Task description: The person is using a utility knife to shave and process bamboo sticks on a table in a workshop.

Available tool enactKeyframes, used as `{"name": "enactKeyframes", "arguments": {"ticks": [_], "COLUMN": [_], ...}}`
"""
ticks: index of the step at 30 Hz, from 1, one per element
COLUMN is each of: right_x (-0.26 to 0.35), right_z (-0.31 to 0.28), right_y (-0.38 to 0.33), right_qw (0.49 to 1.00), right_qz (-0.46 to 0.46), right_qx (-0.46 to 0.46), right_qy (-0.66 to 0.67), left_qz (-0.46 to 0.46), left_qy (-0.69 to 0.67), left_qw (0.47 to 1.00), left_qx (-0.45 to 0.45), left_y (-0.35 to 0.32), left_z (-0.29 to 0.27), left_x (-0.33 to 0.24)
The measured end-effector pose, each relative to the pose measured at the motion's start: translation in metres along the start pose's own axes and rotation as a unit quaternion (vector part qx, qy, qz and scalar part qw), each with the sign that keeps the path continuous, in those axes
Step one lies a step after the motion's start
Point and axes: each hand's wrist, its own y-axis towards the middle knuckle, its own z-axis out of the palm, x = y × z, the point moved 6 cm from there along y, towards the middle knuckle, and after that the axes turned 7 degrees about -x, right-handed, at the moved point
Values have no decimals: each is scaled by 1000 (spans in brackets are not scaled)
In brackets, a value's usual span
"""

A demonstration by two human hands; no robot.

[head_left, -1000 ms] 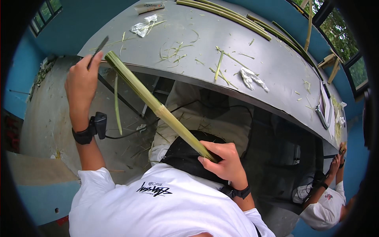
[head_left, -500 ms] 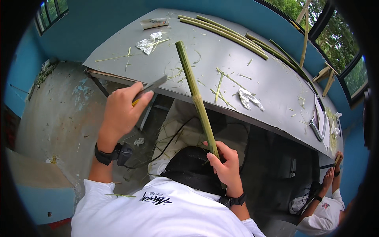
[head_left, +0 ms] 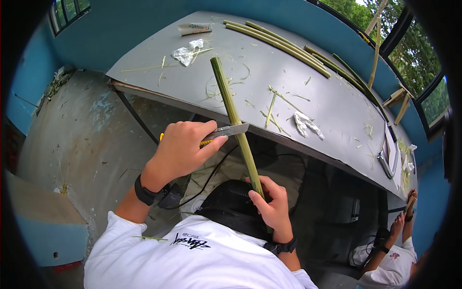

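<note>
Two grips: we clamp left fingers [head_left: 208, 127] on knife [head_left: 234, 130], right fingers [head_left: 260, 202] on bamboo stick [head_left: 247, 153], by the tabletop's [head_left: 269, 67] near edge.

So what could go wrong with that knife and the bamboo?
The utility knife in the left hand crosses the bamboo pole; if it slipped toward the person, it might cut the bare right hand gripping lower down. No hand holds the pole's far end, so it could twist under a hard push.
</note>
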Motion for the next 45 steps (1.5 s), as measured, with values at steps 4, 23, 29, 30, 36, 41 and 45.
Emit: {"name": "enactKeyframes", "arguments": {"ticks": [4, 23, 29, 30, 36, 41, 45], "right_x": [0, 5, 6, 6, -3, -6, -7], "right_z": [-2, 3, -1, -1, -5, -2, -2], "right_y": [0, -8, -2, -1, -2, -3, -2], "right_qw": [999, 990, 998, 999, 998, 997, 999], "right_qz": [-25, -139, -53, -38, 22, 31, 19], "right_qx": [-12, 31, -1, -3, 15, 28, 23], "right_qy": [-29, -8, 25, 35, 50, 59, 31], "left_qz": [-7, -179, -179, -160, -33, 25, 27], "left_qy": [12, 263, 212, 185, 42, 1, 19], "left_qw": [1000, 919, 897, 915, 988, 999, 999], "left_qx": [13, -232, -345, -322, -146, -23, 30], "left_y": [0, 0, -18, -16, -1, 0, -1], "left_z": [-4, -104, -139, -133, -66, -19, -3], "left_x": [1, 83, 92, 88, 33, 10, 4]}}
